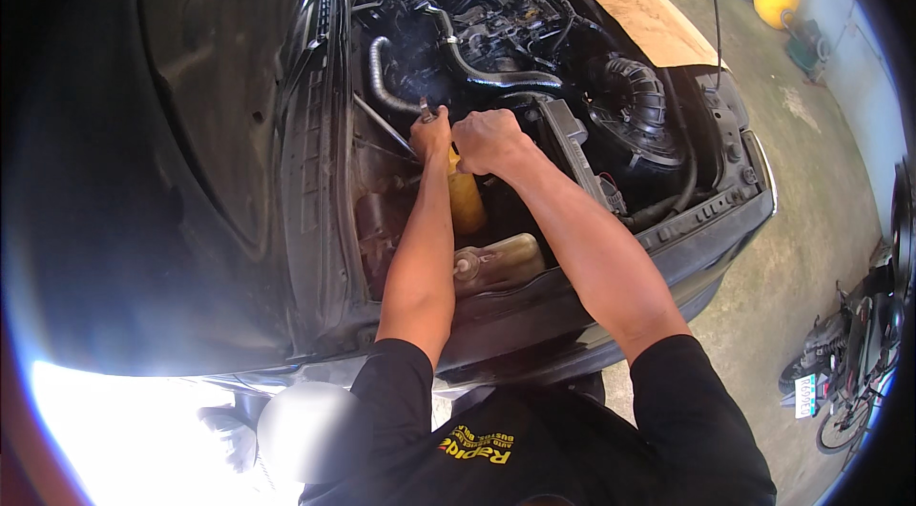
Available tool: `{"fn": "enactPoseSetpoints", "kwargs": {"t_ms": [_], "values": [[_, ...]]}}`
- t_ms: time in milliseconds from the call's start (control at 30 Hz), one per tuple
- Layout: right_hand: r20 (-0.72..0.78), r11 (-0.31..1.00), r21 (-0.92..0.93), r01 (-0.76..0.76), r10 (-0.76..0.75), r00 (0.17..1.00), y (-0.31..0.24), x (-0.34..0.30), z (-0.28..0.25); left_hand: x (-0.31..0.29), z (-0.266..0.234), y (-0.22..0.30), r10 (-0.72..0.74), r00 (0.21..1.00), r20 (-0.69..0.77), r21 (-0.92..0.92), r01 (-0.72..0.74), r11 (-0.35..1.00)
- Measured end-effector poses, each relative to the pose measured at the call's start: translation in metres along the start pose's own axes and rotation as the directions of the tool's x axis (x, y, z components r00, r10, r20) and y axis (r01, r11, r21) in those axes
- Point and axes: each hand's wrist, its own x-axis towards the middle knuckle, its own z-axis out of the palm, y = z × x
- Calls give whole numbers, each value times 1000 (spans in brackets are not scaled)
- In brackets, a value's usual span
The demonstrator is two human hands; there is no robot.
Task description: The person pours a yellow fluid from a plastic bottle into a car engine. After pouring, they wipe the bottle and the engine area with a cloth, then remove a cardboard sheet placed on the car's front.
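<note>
Both my hands are close together over the open engine bay. My left hand (432, 136) is closed around a small metal piece (426, 111) whose end sticks up past the thumb; its kind is unclear. Right beside it, my right hand (490, 140) is curled into a fist with the knuckles up, and what lies inside it is hidden. Just below the hands stands a yellow cylindrical container (466, 203), its top partly covered by them. Nearer to me is a translucent fluid reservoir (506, 263). A ribbed silver hose (380, 77) curves down beyond my left hand.
The raised hood (215, 105) walls off the left side. Beyond my hands lies the engine (510, 24), with a black ribbed intake duct (637, 96) to the right. Cardboard sheets (649, 20) cover the far fender. Motorcycles (835, 344) stand on the floor at right.
</note>
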Motion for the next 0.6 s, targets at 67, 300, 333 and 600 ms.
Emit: {"fn": "enactPoseSetpoints", "kwargs": {"t_ms": [67, 300, 333, 600], "values": [[14, 1000, -7, 12, -12, 1000, -3, 3, 1, 2, -6, -3, 28, 998, -48, 11, -27, 1000], [1, 1000, -9, -14, 14, 1000, 8, -1, 2, -40, -16, 36, -63, 998, -21, -25, 63, 998], [-2, 1000, -12, -6, 6, 1000, 7, 0, 3, -39, -19, 37, -51, 998, -30, -34, 50, 998], [-12, 1000, -14, -26, 26, 1000, 14, -2, 1, -41, -11, 39, -60, 998, 28, -31, 61, 998]]}}
